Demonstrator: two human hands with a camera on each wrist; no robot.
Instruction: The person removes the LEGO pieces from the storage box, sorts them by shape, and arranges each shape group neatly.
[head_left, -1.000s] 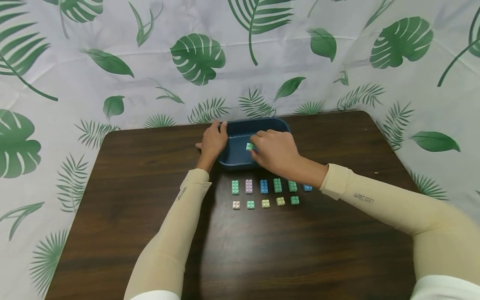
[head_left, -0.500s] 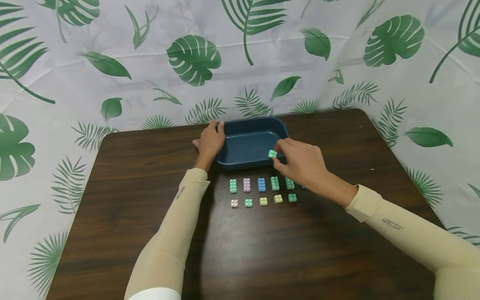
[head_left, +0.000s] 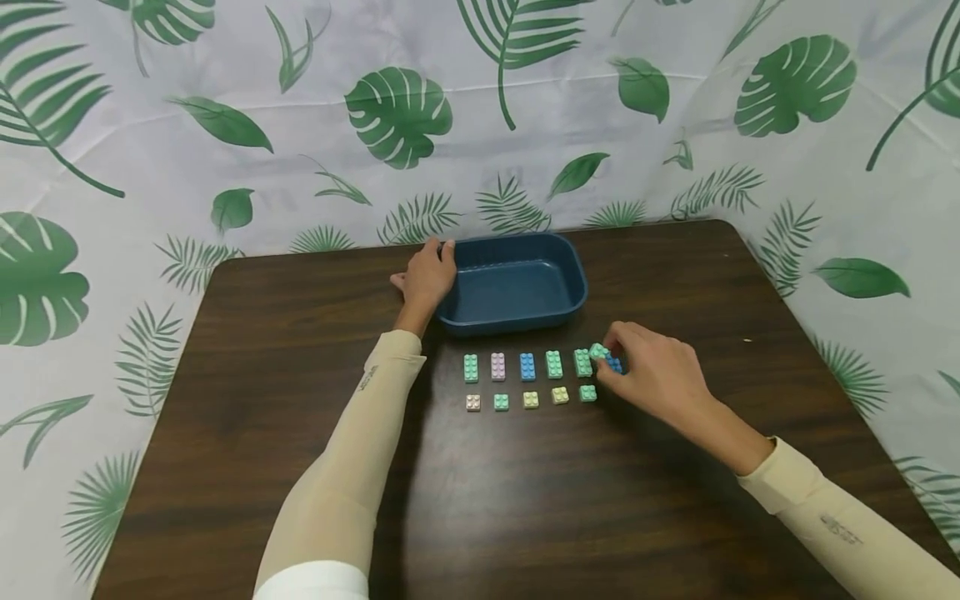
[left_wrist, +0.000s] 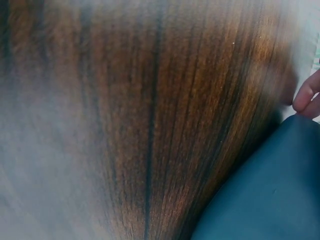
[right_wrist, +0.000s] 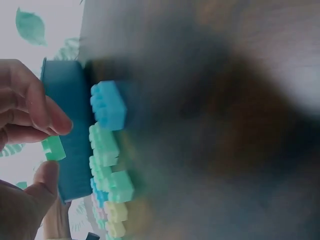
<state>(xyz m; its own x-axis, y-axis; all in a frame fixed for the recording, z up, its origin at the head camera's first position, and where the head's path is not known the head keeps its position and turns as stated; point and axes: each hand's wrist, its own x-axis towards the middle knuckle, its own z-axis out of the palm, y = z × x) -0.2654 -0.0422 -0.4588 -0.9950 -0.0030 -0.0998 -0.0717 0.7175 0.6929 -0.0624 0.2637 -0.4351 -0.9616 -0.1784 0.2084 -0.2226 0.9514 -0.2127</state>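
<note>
My right hand (head_left: pixel 660 371) pinches a small light green toy brick (right_wrist: pixel 53 148) between thumb and fingertips. In the head view it hovers over the right end of the back row, partly covering a blue brick (head_left: pixel 614 364). Beside that stands a long green brick (head_left: pixel 582 363). My left hand (head_left: pixel 429 277) grips the left rim of a dark blue tray (head_left: pixel 510 325); in the left wrist view only a few fingertips (left_wrist: pixel 306 97) show at the tray's corner. No bricks show inside the tray.
The back row also has a blue brick (head_left: pixel 527 367), a lilac brick (head_left: pixel 498 367) and green ones. In front lies a row of small square bricks, among them a yellow brick (head_left: pixel 530 400) and a pinkish brick (head_left: pixel 473 403). A leaf-patterned cloth (head_left: pixel 300 183) hangs behind the dark wooden table (head_left: pixel 315 333).
My right hand has moved out of the tray, rightward and nearer, carrying the small green brick to the right end of the back row. The left hand stays at the tray's rim.
</note>
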